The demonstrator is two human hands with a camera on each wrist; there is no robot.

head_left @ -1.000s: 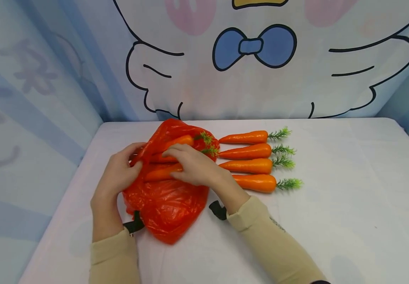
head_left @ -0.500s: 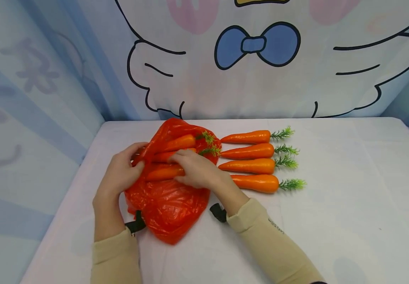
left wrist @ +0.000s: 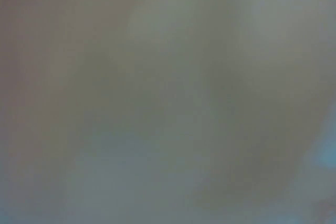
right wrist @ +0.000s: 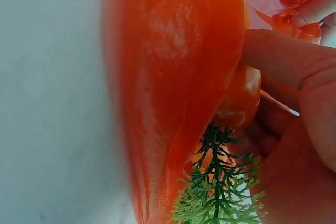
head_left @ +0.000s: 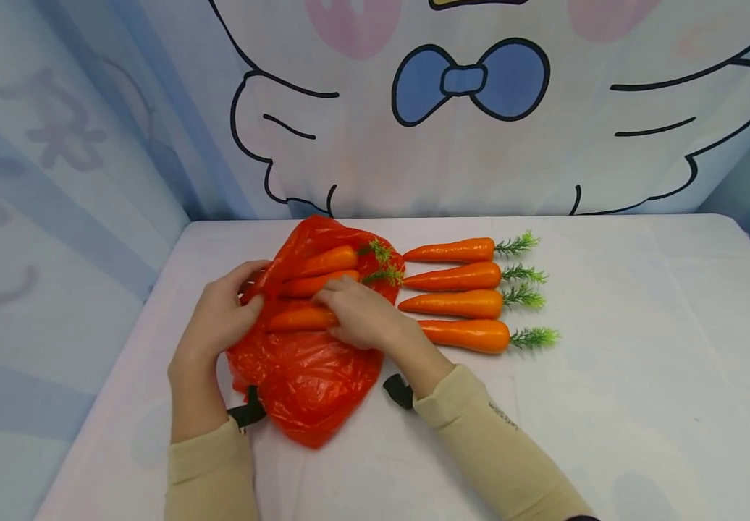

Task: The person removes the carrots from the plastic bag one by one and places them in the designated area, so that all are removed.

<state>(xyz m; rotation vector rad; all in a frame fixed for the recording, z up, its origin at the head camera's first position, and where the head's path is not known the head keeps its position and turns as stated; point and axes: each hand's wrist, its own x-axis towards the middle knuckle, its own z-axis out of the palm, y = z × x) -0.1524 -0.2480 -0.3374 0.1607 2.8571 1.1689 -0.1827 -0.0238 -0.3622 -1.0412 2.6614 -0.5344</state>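
A red plastic bag [head_left: 310, 391] lies on the table in the head view with its mouth spread, several orange carrots [head_left: 323, 262] inside and green tops poking out. My left hand [head_left: 218, 311] grips the bag's left edge; in the right wrist view its fingers pinch the crumpled red film. Over the bag's mouth, my right hand [head_left: 365, 315] holds the thick end of the lower carrot [head_left: 300, 318]. The right wrist view shows thumb and fingers around that carrot end [right wrist: 244, 98], its green leaves [right wrist: 215, 182] hanging below. The left wrist view is only a blur.
Several more carrots [head_left: 456, 276] lie in a row right of the bag, tips towards it, leaves pointing right. They rest on a white-covered table [head_left: 609, 405]. A printed curtain [head_left: 466, 159] stands behind the table's back edge, another hanging at the left.
My right hand has drawn slightly right and towards me, its fingers uncovering more of the middle carrot in the bag. The left hand keeps its hold on the bag.
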